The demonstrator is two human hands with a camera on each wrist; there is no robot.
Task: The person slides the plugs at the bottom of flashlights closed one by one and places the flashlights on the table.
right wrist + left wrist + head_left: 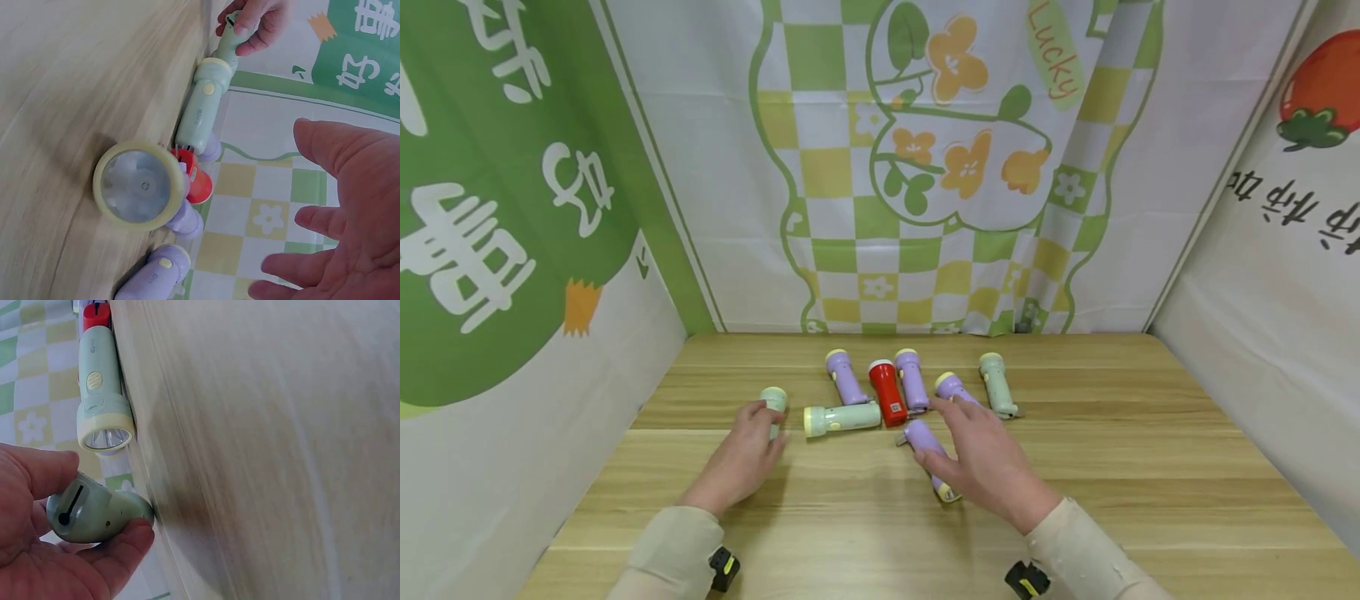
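Note:
My left hand [741, 454] grips a pale green flashlight [94, 515] at the left of the group, thumb on one side and fingers on the other. Its cream-rimmed head points away from me in the head view. My right hand [988, 458] hovers with spread fingers over a purple flashlight [927, 443], whose cream lens end faces me. The right wrist view shows a gap between that hand [350, 212] and the flashlights. Partly hidden behind the right fingers is another purple flashlight [951, 385].
Beside the left hand, a green flashlight [846, 417] lies sideways. Beyond it are a purple flashlight [847, 379], a red one [887, 392] and another purple one [912, 379]. A green flashlight [996, 383] lies at right. Printed curtains [730, 167] bound the wooden table [820, 525].

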